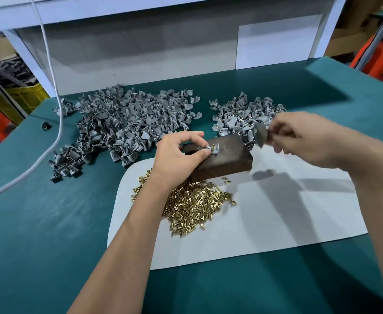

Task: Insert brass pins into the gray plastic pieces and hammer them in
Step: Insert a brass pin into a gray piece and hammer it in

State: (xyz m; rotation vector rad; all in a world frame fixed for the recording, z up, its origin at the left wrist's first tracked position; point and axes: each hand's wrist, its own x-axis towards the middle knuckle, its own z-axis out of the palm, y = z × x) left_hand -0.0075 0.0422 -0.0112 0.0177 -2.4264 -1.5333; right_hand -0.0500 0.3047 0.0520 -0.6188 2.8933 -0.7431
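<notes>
On the teal-covered counter (pixel 50 245) lies a white paper sheet (pixel 265 223), and on its far edge sits a dark brown wooden block (pixel 222 162). The left hand (pixel 181 152) rests on the block, thumb and fingers (pixel 206 152) pinching a small gray plastic piece (pixel 213 150) against its top — a short brass pin (pixel 213 146) stands upright in that piece. The right hand (pixel 299 137) hovers to the right of the block and above it, fingers curled round the handle of a small metal-headed hammer (pixel 260 134), blurred. A heap of loose brass pins (pixel 195 205) lies on the sheet beneath the left wrist. Behind the block spread two piles of gray plastic pieces — a large one (pixel 127 123) at left, a smaller one (pixel 238 116) at right. A white cable (pixel 56 105) trails across the counter's left side.
</notes>
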